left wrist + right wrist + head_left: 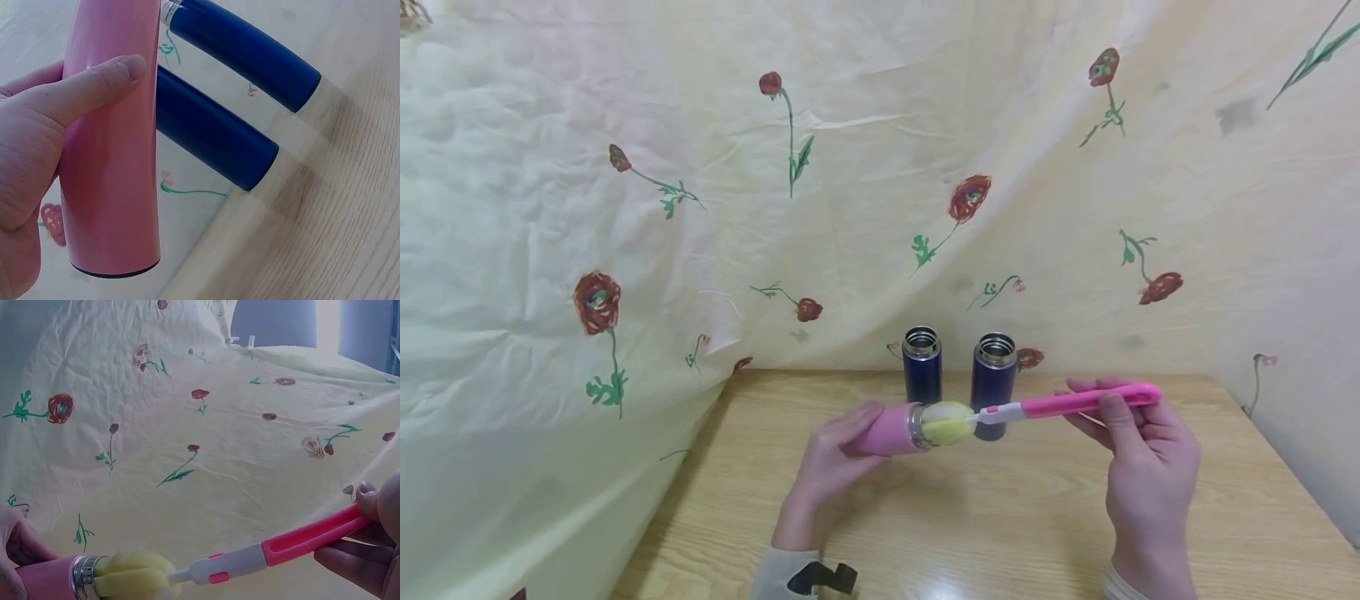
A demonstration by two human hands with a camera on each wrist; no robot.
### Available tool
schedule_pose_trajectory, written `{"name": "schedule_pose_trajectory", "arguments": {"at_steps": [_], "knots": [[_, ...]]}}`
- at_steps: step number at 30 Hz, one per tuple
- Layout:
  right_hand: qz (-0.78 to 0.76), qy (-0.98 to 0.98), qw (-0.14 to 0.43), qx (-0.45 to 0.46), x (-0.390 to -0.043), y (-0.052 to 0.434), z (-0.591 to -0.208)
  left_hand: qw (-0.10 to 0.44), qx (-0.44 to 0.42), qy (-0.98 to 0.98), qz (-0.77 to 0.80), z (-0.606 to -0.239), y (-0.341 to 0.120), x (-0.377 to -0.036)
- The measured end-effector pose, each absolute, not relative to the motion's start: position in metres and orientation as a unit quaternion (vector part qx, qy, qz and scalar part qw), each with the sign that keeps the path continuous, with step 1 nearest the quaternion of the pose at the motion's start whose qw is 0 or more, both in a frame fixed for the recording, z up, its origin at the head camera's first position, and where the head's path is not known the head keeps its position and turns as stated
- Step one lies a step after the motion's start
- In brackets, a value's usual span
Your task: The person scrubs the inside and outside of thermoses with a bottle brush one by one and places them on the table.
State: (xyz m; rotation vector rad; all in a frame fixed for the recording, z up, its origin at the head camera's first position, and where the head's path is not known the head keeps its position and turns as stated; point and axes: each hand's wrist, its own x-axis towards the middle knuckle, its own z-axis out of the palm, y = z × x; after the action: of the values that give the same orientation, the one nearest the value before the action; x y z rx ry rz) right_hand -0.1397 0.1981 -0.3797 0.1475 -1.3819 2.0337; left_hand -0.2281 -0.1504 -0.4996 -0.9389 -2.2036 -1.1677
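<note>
Left hand [831, 458] gripped pink flask [887, 429] sideways above counter [1000, 517]. Right hand [1138, 454] fingers pinched brush [1067, 404] handle, yellow sponge [947, 422] at flask mouth. Two blue flasks [922, 365] stood behind.
</note>
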Motion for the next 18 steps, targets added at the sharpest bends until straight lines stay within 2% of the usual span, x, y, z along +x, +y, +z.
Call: {"name": "schedule_pose_trajectory", "arguments": {"at_steps": [11, 18], "knots": [[0.795, -0.489, 0.356, 0.042, -0.138, 0.206, -0.380, 0.233, -0.354, -0.798, -0.429, -0.503, -0.152, -0.230], [0.842, -0.313, 0.434, 0.068, -0.141, 0.221, -0.380, 0.273, -0.355, -0.802, -0.395, -0.504, -0.156, -0.236]]}}
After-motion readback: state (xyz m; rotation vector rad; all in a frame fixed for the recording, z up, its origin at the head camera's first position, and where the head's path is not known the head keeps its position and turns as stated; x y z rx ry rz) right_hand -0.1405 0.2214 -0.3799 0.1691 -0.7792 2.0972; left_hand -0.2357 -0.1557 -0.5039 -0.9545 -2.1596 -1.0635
